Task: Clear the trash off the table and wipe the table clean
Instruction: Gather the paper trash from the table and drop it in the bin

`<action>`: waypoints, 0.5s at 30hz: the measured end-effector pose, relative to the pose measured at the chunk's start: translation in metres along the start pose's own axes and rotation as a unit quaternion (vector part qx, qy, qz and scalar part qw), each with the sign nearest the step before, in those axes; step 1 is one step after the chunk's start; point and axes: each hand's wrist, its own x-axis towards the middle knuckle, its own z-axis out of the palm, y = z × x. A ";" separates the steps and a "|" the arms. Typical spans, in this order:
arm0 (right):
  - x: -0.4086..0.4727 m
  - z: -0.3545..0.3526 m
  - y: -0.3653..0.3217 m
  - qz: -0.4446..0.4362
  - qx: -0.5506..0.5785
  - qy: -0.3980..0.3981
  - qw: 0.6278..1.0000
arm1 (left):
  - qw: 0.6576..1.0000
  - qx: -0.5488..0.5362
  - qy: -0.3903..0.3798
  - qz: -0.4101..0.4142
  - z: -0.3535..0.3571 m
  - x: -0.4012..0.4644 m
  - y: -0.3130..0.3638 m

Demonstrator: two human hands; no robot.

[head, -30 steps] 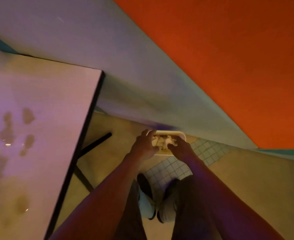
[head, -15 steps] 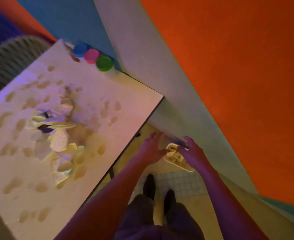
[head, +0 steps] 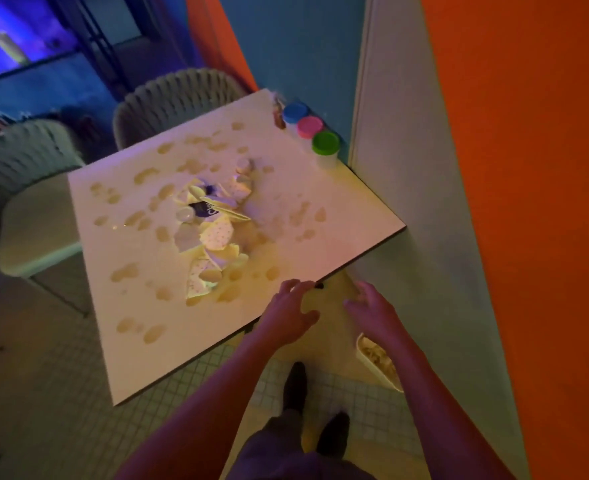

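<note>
A white table (head: 338,216) is dotted with brownish wet stains. A heap of trash (head: 213,230), crumpled paper wrappers, lids and a dark blue packet, lies in its middle. My left hand (head: 291,315) hovers at the table's near edge, fingers spread and empty. Just right of it, over the floor beside the table corner, my right hand (head: 372,311) is also spread and empty. Below my right forearm a white bin (head: 377,363) with crumpled paper inside stands on the floor by the wall.
Three small tubs with blue (head: 295,112), pink (head: 310,126) and green (head: 326,147) lids stand at the table's far right corner. Two woven chairs (head: 178,98) sit behind the table and one seat (head: 36,230) at its left. A wall (head: 407,168) runs along the right.
Both hands have let go of the paper in the bin and risen to the table's near edge. The view has swung from the floor up over the table.
</note>
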 end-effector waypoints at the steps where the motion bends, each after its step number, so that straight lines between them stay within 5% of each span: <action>1: 0.002 0.005 -0.004 -0.006 -0.007 -0.006 1.000 | 1.000 -0.003 0.008 -0.006 -0.003 -0.004 -0.005; 15: 0.050 0.104 -0.101 -0.044 -0.073 -0.060 0.995 | 0.975 -0.039 0.141 -0.168 -0.085 -0.007 -0.127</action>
